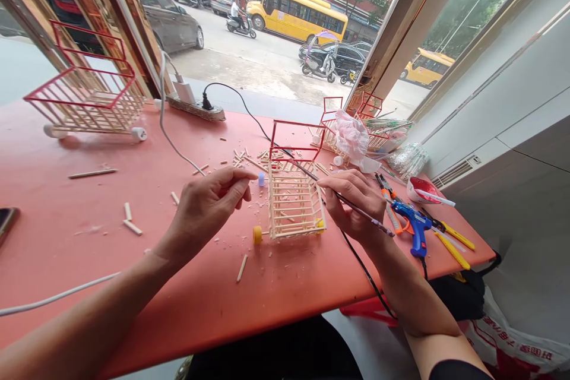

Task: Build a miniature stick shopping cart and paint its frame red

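Note:
A small shopping cart model [294,205] made of thin wooden sticks stands on the table between my hands. Its handle frame is painted red; yellow wheels [257,235] sit at its near end and a light-blue wheel [261,179] at its far left. My left hand [214,196] is closed in a pinch, fingertips close to the blue wheel; what lies between them, if anything, cannot be made out. In my right hand [356,202] is a thin paintbrush [363,212], its front end pointing over the cart toward the red handle.
A larger red-rimmed stick cart [89,98] stands at left. Right of me lie a blue glue gun [414,222], pliers [389,208] and a red paint bowl [423,190]. Cut sticks [249,160] litter the table [178,291]. Cables run past a power strip [200,108].

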Demonstrator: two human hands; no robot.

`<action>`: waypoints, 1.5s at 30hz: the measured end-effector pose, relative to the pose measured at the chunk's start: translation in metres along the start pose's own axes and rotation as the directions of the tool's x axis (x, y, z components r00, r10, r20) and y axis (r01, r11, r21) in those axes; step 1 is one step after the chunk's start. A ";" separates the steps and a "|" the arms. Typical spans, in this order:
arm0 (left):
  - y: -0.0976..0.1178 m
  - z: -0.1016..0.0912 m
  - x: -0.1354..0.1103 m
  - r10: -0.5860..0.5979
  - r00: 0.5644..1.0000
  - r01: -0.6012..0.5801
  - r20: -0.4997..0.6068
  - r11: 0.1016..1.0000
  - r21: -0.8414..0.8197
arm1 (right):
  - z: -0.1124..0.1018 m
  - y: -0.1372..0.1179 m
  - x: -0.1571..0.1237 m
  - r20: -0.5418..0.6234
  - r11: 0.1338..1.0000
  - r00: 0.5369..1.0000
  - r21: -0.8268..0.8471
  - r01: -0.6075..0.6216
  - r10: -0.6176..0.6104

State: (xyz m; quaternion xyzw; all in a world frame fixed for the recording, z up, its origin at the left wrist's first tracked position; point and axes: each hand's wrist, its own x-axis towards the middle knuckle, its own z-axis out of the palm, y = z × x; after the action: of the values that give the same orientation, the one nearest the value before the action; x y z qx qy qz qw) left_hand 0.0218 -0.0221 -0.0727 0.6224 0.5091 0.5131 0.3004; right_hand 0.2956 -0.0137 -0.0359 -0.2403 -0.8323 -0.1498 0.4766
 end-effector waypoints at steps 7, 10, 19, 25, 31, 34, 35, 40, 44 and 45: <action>0.002 0.001 0.001 -0.002 1.000 0.002 -0.004 1.000 0.001 | -0.003 -0.002 0.000 -0.004 1.000 1.000 0.000 -0.015 0.015; 0.002 0.001 0.000 -0.005 1.000 0.005 -0.005 1.000 0.004 | -0.002 -0.002 0.000 0.006 1.000 1.000 0.007 -0.023 0.023; 0.003 0.001 0.000 -0.009 1.000 0.009 0.003 1.000 0.004 | -0.006 -0.001 0.001 0.001 1.000 1.000 -0.001 -0.022 0.022; 0.001 0.000 -0.001 -0.018 1.000 0.018 0.005 1.000 0.017 | -0.007 -0.001 0.001 0.024 0.998 0.998 -0.033 -0.050 0.051; 0.000 0.001 0.000 -0.011 1.000 0.011 0.001 1.000 0.001 | -0.010 -0.001 0.003 0.005 0.998 0.999 -0.029 -0.046 0.046; -0.001 0.001 -0.001 -0.008 1.000 0.008 0.005 1.000 0.007 | -0.009 -0.001 0.003 -0.003 0.999 0.999 -0.003 -0.042 0.042; -0.001 0.001 -0.001 -0.009 1.000 0.009 0.007 1.000 0.012 | -0.009 -0.001 0.003 0.000 0.999 0.999 -0.006 -0.044 0.044; -0.002 0.000 -0.002 -0.017 1.000 0.017 0.013 1.000 0.017 | -0.010 0.000 0.004 -0.012 0.995 0.998 -0.072 -0.067 0.066; -0.003 0.000 -0.001 -0.018 1.000 0.018 0.010 1.000 0.010 | -0.011 0.000 0.005 -0.016 0.996 0.998 -0.060 -0.060 0.059; -0.003 0.000 -0.001 -0.017 1.000 0.017 0.009 1.000 0.009 | -0.011 0.000 0.005 -0.008 0.997 0.998 -0.059 -0.058 0.057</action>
State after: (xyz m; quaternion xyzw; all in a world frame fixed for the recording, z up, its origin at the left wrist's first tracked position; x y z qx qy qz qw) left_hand 0.0209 -0.0224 -0.0756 0.6217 0.5152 0.5055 0.3044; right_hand 0.3012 -0.0180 -0.0266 -0.2776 -0.8188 -0.1611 0.4760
